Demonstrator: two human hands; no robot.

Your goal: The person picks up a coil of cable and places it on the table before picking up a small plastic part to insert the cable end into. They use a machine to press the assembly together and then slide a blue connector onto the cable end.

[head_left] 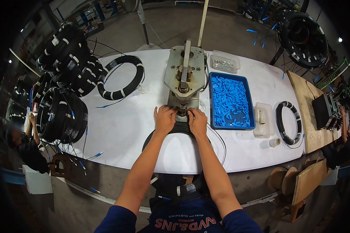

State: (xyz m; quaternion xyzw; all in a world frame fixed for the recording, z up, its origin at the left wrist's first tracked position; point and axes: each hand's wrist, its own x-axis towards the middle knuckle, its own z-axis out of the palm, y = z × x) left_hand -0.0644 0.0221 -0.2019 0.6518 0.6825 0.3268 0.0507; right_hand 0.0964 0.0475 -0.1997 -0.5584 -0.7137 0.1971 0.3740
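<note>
Progress: one coil is being worked at the press, and we judge it part-way handled, neither set aside nor finished; whether the press has closed on anything, we cannot tell.
Coil at work: black cable (181, 128), lying just on our side of the press (173, 75), which stands at twelve o'clock on the bench (252, 155).
Our left hand: the left hand (164, 118) bends its fingers in beside the press tip; we cannot tell what they grip.
Our right hand: the right hand (197, 120) mirrors it, fingers curled; its grip is hidden too.
Blue tray: the tray (233, 127), between two and three o'clock, holds many loose blue pieces (229, 97).
Far clear box: the box (237, 64), at one o'clock, holds small pale pieces.
Near clear box: the second box (263, 131), at three o'clock, holds what looks like a brownish roll.
Banded coils: one (107, 93) lies at ten o'clock, a smaller one (280, 120) at three; tall stacks (62, 116) stand at nine to ten.
</note>
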